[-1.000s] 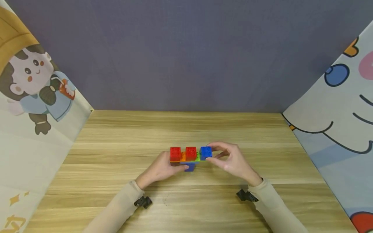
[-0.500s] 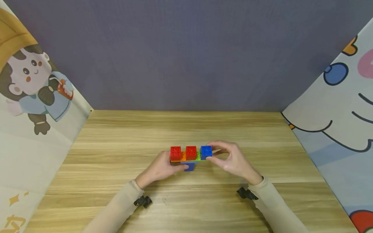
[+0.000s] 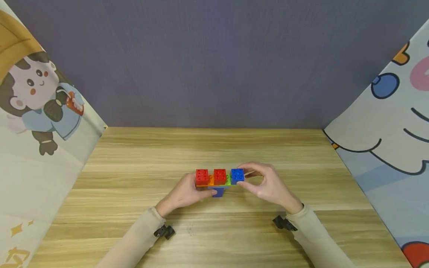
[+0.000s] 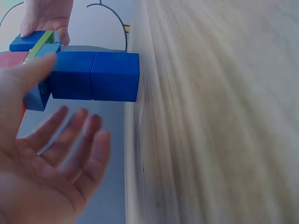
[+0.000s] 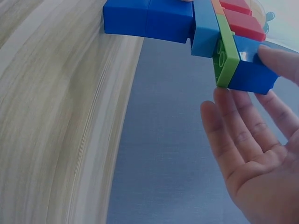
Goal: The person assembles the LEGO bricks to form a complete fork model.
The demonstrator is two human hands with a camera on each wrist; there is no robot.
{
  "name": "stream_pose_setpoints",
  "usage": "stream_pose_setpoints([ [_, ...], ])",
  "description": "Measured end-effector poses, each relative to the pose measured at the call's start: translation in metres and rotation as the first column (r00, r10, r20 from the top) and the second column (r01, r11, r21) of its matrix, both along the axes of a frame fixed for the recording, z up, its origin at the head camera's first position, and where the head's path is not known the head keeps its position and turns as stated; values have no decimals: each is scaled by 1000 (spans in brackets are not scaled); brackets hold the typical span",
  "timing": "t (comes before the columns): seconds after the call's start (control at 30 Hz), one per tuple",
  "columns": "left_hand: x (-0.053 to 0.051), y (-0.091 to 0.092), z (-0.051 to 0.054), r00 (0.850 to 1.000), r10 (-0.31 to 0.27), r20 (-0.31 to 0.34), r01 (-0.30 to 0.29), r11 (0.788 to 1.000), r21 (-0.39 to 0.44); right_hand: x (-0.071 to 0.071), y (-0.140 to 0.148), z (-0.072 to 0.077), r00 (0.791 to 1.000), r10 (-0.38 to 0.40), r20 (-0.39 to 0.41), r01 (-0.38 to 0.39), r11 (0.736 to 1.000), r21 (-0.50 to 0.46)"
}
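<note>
Toy building bricks form a T-shaped structure in front of me. Two stacked blue bricks (image 4: 96, 77) make its stem, topped by a light blue brick (image 5: 204, 29). A thin orange plate (image 3: 210, 180) and a green plate (image 5: 229, 65) span across, bearing a left red brick (image 3: 202, 177), a middle red brick (image 3: 219, 176) and a blue end brick (image 3: 237, 175). My left hand (image 3: 186, 192) holds the left side, thumb against the stem's top, other fingers loosely bent. With thumb and fingers my right hand (image 3: 269, 187) pinches the blue end brick. Whether the stem touches the table is unclear.
The wooden table (image 3: 214, 242) lies beneath both hands. A grey-blue panel (image 3: 214, 63) rises behind it, with cartoon-printed panels to the left (image 3: 20, 163) and right (image 3: 378, 193).
</note>
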State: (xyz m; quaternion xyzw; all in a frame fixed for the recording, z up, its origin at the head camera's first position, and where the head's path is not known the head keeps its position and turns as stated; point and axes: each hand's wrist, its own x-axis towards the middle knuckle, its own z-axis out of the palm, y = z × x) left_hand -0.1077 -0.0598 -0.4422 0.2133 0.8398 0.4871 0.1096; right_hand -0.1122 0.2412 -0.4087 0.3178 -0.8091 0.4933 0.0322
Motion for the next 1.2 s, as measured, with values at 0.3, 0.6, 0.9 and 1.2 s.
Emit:
stream_pose_setpoints([
  [0.3,0,0,3,999,-20,45,14,992,123,0,0,-1,1000,-14,-4,14,1000,26],
  [0.6,-2,1,3,999,5,38,-9,994,106,-8,-4,-23,984,67,168,-59,997,-55],
  [0.9,-3,1,3,1000,7,30,-9,995,95,-10,-30,-50,947,171,271,-112,969,-220],
  [1.2,-5,3,1,1000,-4,28,1,997,83,-10,-36,-50,968,93,233,-51,982,-180],
])
